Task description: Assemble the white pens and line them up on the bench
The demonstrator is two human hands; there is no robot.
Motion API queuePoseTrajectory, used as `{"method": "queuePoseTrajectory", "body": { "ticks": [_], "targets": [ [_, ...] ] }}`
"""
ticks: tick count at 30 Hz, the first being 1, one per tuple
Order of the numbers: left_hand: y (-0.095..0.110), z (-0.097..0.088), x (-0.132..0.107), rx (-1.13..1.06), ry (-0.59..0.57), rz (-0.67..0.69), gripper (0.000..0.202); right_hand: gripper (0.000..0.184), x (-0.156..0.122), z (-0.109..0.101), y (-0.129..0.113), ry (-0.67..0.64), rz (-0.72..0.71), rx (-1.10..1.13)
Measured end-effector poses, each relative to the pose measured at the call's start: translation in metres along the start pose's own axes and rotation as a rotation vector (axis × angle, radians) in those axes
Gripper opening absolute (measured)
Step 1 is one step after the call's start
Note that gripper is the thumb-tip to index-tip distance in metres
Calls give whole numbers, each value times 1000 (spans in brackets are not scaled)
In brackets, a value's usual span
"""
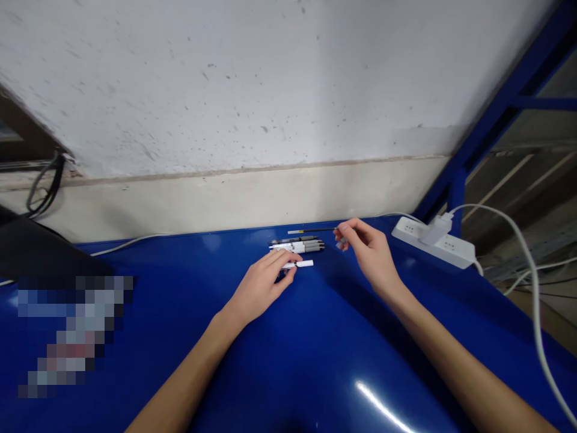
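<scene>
On the shiny blue table (315, 361), the left hand (261, 284) pinches a short white plastic pen tube (303, 264) just in front of the small row of grey and white pens (297, 245). Right of the pens, the right hand (367, 249) pinches a thin black ink stick (311, 230) that reaches just behind them. A long white plug strip (451, 248) sits farther right.
</scene>
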State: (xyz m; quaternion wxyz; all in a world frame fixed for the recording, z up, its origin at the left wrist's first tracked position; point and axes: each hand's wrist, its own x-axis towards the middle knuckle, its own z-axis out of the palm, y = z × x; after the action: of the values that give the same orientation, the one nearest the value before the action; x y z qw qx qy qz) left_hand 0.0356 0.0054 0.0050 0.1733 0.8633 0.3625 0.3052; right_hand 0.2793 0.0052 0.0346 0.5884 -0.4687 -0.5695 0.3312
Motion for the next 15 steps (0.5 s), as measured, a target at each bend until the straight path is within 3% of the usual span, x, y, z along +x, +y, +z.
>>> {"method": "queuePoseTrajectory", "body": {
  "ticks": [15],
  "targets": [
    [-1,0,-1,-2,-21,-8,20,44,-1,-2,-4,-3,19,-32]
  ]
}}
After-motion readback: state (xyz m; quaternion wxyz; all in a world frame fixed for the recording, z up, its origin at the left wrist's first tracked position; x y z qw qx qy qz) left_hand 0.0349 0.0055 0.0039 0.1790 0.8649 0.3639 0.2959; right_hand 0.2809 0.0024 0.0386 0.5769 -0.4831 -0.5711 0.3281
